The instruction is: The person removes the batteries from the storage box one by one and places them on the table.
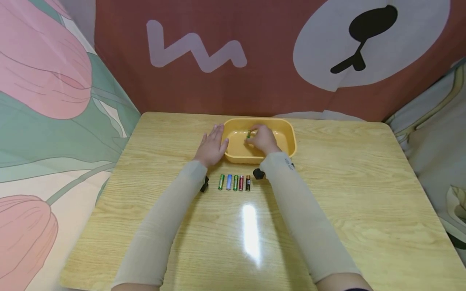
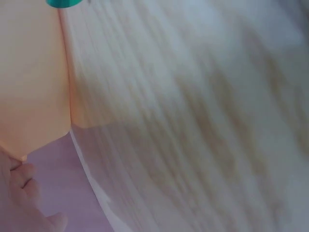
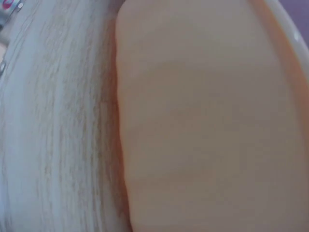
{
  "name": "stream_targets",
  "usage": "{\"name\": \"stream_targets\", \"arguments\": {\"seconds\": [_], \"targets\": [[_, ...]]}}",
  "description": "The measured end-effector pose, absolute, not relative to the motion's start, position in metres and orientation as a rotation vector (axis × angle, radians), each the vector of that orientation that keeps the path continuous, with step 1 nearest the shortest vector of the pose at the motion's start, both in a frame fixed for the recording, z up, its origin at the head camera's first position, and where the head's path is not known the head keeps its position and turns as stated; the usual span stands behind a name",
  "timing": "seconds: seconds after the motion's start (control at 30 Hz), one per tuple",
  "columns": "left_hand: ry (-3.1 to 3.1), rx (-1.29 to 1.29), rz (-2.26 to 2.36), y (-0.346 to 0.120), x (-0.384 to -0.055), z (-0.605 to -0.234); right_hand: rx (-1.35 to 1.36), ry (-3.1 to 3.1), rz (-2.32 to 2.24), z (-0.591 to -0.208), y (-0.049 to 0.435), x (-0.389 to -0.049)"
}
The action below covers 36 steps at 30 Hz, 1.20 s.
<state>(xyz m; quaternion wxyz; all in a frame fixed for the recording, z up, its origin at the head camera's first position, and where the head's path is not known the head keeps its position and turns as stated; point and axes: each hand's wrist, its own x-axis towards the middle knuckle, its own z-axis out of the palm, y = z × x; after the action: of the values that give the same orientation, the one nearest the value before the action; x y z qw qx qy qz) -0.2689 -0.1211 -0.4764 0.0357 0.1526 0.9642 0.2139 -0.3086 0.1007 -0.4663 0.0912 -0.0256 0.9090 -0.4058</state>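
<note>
A yellow plastic basin [image 1: 287, 133] stands near the table's back edge. Over its inside, my right hand [image 1: 265, 140] pinches a small green battery [image 1: 249, 133] between thumb and fingers. My left hand [image 1: 211, 147] lies at the basin's left rim with its fingers stretched out. In front of the basin, several batteries stand apart in a row: a green battery [image 1: 221, 182] at the left end, then a blue battery [image 1: 229, 182], another green one, a red battery [image 1: 241, 183] and a black battery [image 1: 248, 183]. Both wrist views show mostly the basin's side wall [image 3: 203, 116].
The wooden table [image 1: 346, 194] reaches out on both sides, with a bright light reflection in front of the batteries. A brown printed cloth [image 1: 218, 89] hangs behind the table, and a flowered cloth [image 1: 43, 64] hangs at the left. A black wrist device [image 1: 259, 173] sits under the right sleeve.
</note>
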Motion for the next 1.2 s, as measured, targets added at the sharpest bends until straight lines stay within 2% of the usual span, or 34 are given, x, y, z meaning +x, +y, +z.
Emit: {"name": "stream_targets", "arguments": {"seconds": [0.43,0.83,1.2], "targets": [[2.973,0.466,0.589,-0.119,-0.269,-0.475,-0.127,2.752,-1.219,-0.453,0.108,-0.298],[2.962,0.466,0.599,-0.122,-0.263,-0.474,-0.281,2.685,-1.448,-0.444,0.114,-0.269],[2.964,0.477,0.624,-0.119,-0.265,-0.471,-0.274,2.692,-1.519,-0.440,0.121,-0.251]]}}
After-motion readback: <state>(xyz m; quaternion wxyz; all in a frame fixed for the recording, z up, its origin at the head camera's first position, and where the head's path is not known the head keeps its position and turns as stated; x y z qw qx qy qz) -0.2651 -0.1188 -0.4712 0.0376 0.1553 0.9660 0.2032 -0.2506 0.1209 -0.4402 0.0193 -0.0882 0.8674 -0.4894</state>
